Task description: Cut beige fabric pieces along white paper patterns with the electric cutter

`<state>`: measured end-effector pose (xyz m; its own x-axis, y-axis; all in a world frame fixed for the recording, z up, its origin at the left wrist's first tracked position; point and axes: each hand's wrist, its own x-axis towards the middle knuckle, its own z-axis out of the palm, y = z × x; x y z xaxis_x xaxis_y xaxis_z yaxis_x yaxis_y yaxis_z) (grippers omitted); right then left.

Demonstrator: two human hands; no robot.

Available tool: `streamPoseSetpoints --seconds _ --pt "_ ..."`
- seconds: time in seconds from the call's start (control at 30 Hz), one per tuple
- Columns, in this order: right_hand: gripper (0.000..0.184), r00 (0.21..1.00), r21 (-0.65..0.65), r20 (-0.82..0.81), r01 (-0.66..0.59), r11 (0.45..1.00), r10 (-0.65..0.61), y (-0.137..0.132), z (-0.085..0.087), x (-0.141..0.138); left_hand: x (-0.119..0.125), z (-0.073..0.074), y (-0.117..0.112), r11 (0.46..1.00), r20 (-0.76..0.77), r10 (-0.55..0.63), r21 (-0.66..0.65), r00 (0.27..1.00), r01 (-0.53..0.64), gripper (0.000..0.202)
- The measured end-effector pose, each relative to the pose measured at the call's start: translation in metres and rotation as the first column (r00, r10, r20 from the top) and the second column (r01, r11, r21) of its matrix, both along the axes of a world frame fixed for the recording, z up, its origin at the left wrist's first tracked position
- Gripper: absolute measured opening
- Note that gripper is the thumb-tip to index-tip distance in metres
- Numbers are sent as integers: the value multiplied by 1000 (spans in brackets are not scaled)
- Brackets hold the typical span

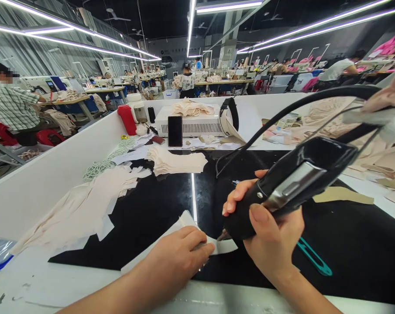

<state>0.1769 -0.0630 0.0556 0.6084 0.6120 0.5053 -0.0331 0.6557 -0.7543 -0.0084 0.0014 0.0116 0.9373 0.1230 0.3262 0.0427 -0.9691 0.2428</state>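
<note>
Mid-cut, by the look of it: right hand (269, 235) wrapped tight around the black handheld cutting tool (292, 183), thumb laid along its metal plate, fingers curled under the padded grip, tip angled down onto the pale fabric strip (217, 245) lying on the black mat (145, 209) at the near edge of the worktop (86, 288). Left hand (180, 257) flat on the same strip just beside the tool tip, fingers pressed down and slightly bent, pinning the piece rather than pinching it. Thick black cable (282, 113) arcing up and away from the tool's rear toward the right. Judged from the tip meeting the strip near its curved end: trimming or sealing an edge, well within the pass on this one piece. Next move likely calling for a steady drag of the tip along the edge while keeping the pinning fingers clear of it, and holding the strip taut so as not to pucker. Teal thread snips (315, 258) on the mat just right of the wrist, untouched. Stack of cut pale pieces (177, 162) farther back, loose offcuts (95, 196) spread to the left, white box unit (190, 124) with a dark phone (175, 131) leaning against it, red bottle (127, 119) beside. Other people at distant benches.
</note>
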Motion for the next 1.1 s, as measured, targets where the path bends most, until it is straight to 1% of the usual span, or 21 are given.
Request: streamPoseSetpoints --seconds 0.1,0.2,0.27,0.37,0.47,0.53,0.7,0.9,1.03,1.1 --pt "40 1000 10 19 -19 1000 19 2 -2 -2 1 -1 -1 1000 6 -5 -7 1000 5 19" --pt "30 999 2 44 -12 1000 12 3 -4 -3 2 -1 -3 1000 7 0 -13 1000 0 18" --pt "27 999 -14 48 -5 1000 6 3 -3 -3 2 -1 -4 1000 9 26 -8 1000 -26 19" --pt "35 1000 -15 29 -12 1000 13 5 -1 -3 1 -1 -4 997 7 72 -15 997 -72 21" --pt "41 1000 2 18 -18 1000 18 8 1 -5 1 -1 -4 996 14 86 -25 996 -85 22" --pt "40 1000 3 26 -17 1000 17 10 1 -7 2 -2 -4 996 20 88 -33 996 -87 22" --pt "29 998 -27 59 -4 1000 6 13 -2 -8 4 -2 -5 995 34 90 -50 995 -88 20" --pt "40 1000 -1 21 -21 1000 21 16 1 -6 4 -2 -6 995 46 96 -33 994 -95 18" --pt "39 999 10 27 -24 1000 23 19 0 -8 5 -3 -6 994 46 100 -38 994 -98 17" --pt "35 999 -5 34 -24 1000 24 20 -3 -9 5 -3 -6 994 48 101 -36 994 -100 16"
